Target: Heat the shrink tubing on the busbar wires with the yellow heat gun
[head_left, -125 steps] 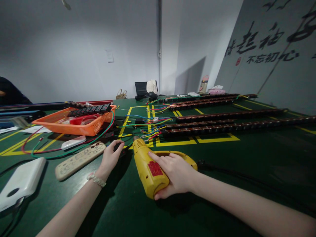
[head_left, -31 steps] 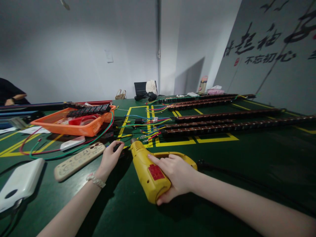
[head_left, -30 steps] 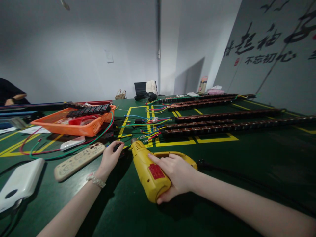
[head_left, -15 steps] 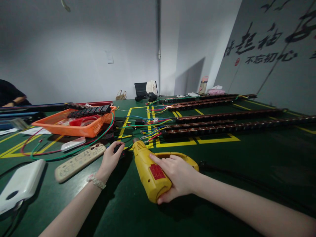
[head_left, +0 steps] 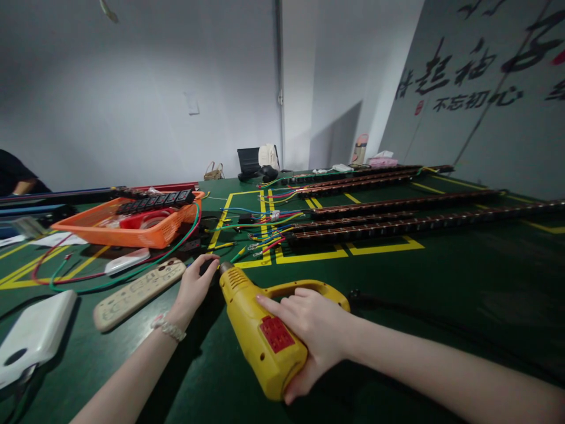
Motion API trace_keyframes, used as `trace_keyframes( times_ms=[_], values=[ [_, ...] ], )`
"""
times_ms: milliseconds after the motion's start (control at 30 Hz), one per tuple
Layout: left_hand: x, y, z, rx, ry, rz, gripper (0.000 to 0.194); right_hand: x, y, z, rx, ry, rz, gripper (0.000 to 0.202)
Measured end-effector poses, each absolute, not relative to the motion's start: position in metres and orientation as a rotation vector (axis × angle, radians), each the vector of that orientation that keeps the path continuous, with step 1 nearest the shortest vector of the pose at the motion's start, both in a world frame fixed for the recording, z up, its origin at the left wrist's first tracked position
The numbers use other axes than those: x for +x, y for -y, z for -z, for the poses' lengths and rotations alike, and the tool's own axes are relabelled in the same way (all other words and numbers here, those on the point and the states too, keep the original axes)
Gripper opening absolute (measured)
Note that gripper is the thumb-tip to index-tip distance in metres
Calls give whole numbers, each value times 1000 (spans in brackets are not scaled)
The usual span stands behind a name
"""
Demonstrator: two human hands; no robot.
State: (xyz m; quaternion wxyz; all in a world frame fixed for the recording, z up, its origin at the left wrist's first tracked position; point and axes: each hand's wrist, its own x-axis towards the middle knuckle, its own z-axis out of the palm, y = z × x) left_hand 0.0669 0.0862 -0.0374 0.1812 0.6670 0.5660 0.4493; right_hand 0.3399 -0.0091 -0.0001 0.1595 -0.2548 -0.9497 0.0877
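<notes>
My right hand [head_left: 311, 321] is wrapped around a yellow heat gun [head_left: 242, 312], the index finger lying along its body beside a red label. The gun's metal nozzle points away from me and to the left, close to the fingertips of my left hand [head_left: 199, 284]. Those fingers are closed in a pinch on a small black piece [head_left: 205, 266], mostly hidden by the hand. Beyond the nozzle lie loose wire ends with yellow, green and red sleeves [head_left: 265, 241]. A beige power strip [head_left: 139, 294] lies left of my left hand.
An orange basket [head_left: 152, 237] holding black parts stands at the back left. Long black strips with copper-coloured lines [head_left: 379, 227] lie to the right. A white device [head_left: 39, 333] is at the left, and a person's dark sleeve [head_left: 13, 171] shows at the far left.
The heat gun has swung left and nearer to me, bringing its nozzle up close to my left hand's fingertips. My left hand keeps its pinch. The view has shifted slightly.
</notes>
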Motion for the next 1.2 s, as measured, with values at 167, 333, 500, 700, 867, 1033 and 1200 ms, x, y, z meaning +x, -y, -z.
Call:
trace_keyframes(
  times_ms=[167,333,500,700,867,1033,1200],
  values=[
    [67,-86,37,1897,-1605,-1273,34,340,8,3,-709,2717,-239,115],
    [68,-86,36,1892,-1608,-1291,33,338,8,2,-761,2739,-246,121],
    [67,-86,37,1904,-1606,-1276,33,338,10,2,-802,2749,-236,122],
    [66,-86,37,1903,-1603,-1269,33,337,9,-2,-839,2742,-212,120],
    [66,-85,37,1909,-1614,-1261,33,337,1,-2,-971,2693,-160,117],
    [66,-88,40,1800,-1578,-1283,33,342,-6,-2,-1038,2679,-133,113],
    [66,-96,52,1839,-1522,-1338,44,341,-2,-3,-1050,2691,-129,112]
  ],
)
